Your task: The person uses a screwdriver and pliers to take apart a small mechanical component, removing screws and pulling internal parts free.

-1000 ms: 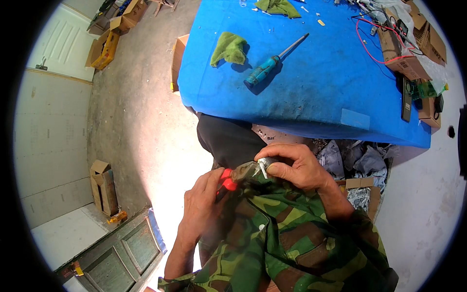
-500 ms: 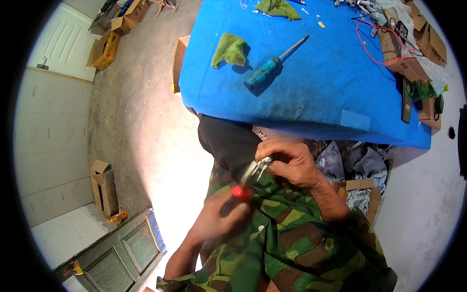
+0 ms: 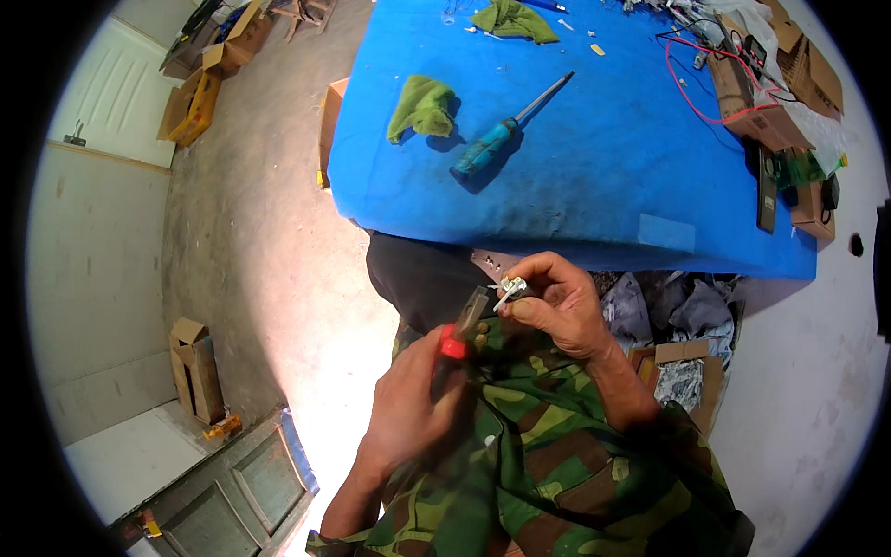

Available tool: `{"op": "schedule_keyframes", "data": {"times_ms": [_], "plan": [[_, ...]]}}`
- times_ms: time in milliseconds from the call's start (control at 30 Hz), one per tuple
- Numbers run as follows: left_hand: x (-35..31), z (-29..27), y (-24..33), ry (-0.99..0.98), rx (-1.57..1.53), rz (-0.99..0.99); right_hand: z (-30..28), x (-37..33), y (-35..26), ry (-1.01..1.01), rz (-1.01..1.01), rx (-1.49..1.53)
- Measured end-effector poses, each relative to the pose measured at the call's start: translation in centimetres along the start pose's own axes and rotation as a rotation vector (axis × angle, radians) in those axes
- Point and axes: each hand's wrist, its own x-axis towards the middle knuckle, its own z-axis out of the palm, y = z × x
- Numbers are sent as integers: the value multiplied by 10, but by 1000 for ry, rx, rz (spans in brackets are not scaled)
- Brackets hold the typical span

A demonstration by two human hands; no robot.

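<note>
My left hand (image 3: 413, 399) is closed round the red grips of a pair of pliers (image 3: 475, 304), whose metal jaws point up and to the right. Between the thumb and fingers of my right hand (image 3: 566, 311) is a small silvery metal part (image 3: 515, 286) with a pale thin prong sticking out toward the lower left; its exact kind does not show. A small gap lies between the jaws and this part. Both hands are over my lap, just in front of the table. A screwdriver (image 3: 489, 148) with a blue-green handle lies on the blue cloth beyond them.
The blue-covered table (image 3: 575, 209) holds a crumpled green cloth (image 3: 422, 109), another green cloth (image 3: 515, 20), and, at right, cardboard boxes (image 3: 742, 97) with a red cable (image 3: 676, 79). Beneath its right side is an open box (image 3: 687, 376) of silvery scraps.
The pliers have drawn back from the small metal part toward the lower left. My right hand has turned the part slightly and keeps hold of it. The whole view has shifted a little.
</note>
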Motion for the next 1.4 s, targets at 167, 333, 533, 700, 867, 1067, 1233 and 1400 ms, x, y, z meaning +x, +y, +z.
{"op": "schedule_keyframes", "data": {"times_ms": [167,333,533,700,867,1067,1233,1400], "plan": [[4,6,-2,52,134,70,1,-1,6,29,-106,-98],[6,6,-2,97,249,90,2,-1,4,1,-98,-105],[7,6,-5,123,314,90,5,0,5,-15,-76,-63],[7,7,-8,126,295,94,5,0,3,-34,-89,-35],[9,8,-8,115,233,106,2,2,4,-25,-146,-150],[8,8,-2,67,211,25,2,2,-6,-3,-140,-271],[5,10,-10,25,75,62,-4,6,-8,-67,-136,-222],[-2,8,-16,-200,-172,-46,-15,9,-5,-198,-130,-89]]}}
